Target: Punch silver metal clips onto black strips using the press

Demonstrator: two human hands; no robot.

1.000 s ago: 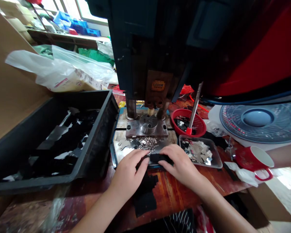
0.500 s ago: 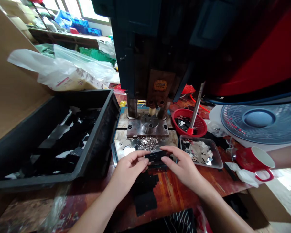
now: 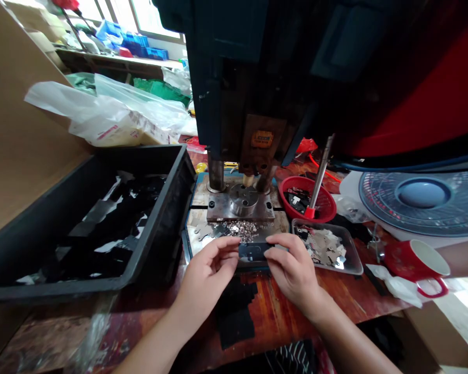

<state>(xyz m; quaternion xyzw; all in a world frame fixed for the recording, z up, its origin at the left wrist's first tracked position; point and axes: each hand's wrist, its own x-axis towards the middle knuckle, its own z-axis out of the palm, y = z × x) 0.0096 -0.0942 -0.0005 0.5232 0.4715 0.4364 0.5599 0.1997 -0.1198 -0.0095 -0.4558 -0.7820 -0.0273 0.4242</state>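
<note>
A flat black piece point(image 3: 253, 252) spans the gap between my two hands, just in front of the press. My left hand point(image 3: 213, 270) pinches its left end between thumb and fingers. At the right end, my right hand point(image 3: 292, 262) grips it with thumb and fingertips. Beyond the piece, small shiny metal bits point(image 3: 239, 228) lie heaped before the steel die block point(image 3: 242, 201) of the press. More black sheet point(image 3: 236, 317) lies on the red-brown table, below my hands.
At the left stands a large black bin point(image 3: 140, 254) with dark scraps. Right of the press are a red basket point(image 3: 329, 208), a clear tray point(image 3: 356, 259) of metal pieces, a red mug point(image 3: 405, 259) and a fan point(image 3: 423, 195). The press head point(image 3: 253, 78) hangs above the die.
The black piece now lies flatter to view, with my right hand's fingers curled in more. The whole view has shifted slightly, so the surroundings appear a little further right.
</note>
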